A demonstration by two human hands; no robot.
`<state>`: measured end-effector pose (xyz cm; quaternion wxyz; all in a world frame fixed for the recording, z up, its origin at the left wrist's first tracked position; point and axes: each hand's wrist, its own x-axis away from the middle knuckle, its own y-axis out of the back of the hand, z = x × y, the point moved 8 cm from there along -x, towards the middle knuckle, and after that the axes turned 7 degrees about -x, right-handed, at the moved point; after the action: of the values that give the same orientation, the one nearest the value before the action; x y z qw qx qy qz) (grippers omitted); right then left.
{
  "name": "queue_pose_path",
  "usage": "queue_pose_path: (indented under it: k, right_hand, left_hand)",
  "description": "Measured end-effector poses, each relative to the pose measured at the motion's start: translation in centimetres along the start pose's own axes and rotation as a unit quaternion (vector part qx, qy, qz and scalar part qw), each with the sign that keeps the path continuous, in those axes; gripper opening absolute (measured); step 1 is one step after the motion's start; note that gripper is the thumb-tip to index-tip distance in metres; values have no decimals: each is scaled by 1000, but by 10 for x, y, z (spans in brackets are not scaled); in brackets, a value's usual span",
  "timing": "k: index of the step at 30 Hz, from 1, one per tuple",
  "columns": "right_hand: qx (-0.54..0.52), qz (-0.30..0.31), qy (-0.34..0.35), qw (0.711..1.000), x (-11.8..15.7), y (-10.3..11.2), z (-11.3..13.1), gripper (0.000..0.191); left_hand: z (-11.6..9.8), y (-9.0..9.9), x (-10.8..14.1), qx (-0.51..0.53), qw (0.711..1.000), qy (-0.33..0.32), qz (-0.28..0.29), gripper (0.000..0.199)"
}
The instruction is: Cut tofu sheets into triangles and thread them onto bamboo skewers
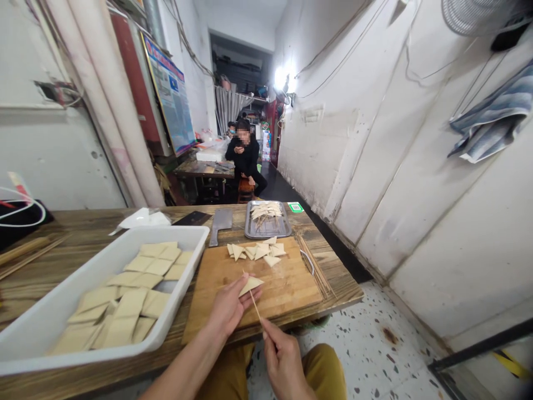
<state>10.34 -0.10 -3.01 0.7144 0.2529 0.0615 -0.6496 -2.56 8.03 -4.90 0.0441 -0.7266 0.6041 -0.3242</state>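
Head view: left hand (227, 309) grasps soft, light tofu triangle (251, 286) by its faces; right hand (283, 358) pinches bamboo skewer (255, 304).

white wall (400, 183), terrazzo floor (366, 339), far wooden table (200, 169), bright lamp (280, 78)

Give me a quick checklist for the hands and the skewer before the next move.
Left hand pinching the tofu triangle: ok.
Right hand pinching the bamboo skewer: ok.
Skewer passing through the triangle: cannot tell, the fingers and the piece hide the contact.
More cut triangles on the wooden cutting board within reach: ok.
Cleaver lying on the table, apart from both hands: ok.
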Motion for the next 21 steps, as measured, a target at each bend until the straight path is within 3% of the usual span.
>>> queue_pose_path:
  k: [21]
  right_hand:
    - [11,-56,13,998,-15,9,-4,34]
  left_hand:
    - [31,-20,8,-47,998,29,25,11]
